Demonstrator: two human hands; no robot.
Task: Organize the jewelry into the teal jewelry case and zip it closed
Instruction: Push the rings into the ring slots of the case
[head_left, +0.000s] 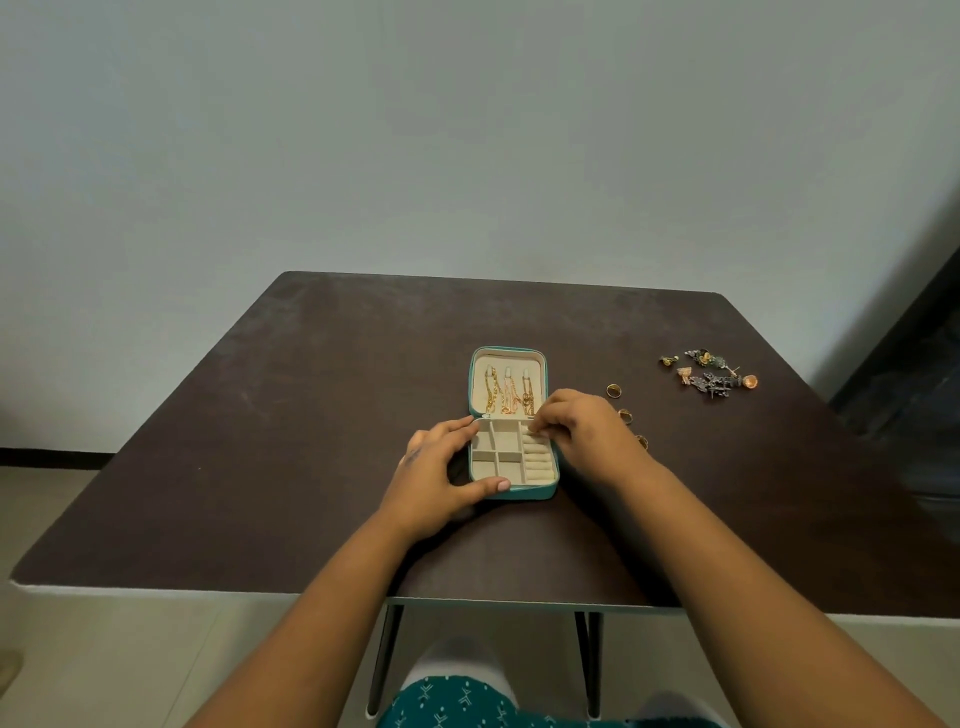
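Lying open near the middle of the dark table (260, 415), the teal jewelry case (511, 423), lid flat on the far side, tray on the near side. Hanging in the lid, three chains (508, 396), side by side in gold and rose tones. Divided into cream compartments, the tray, with a ring roll (538, 457) down its right side. Bracing the case from the left, the left hand (439, 478), fingers straight along the tray's left wall, thumb stretched across the near edge, nothing gripped. Reaching over the tray's far right corner, the right hand (582, 431), fingertips drawn together at the top of the ring roll; cannot tell whether anything is pinched between them. Resting on the table just right of that hand, three gold rings (614, 390), the nearest partly hidden behind the wrist. Heaped further right, well apart from the case, a small pile of earrings (709, 373).
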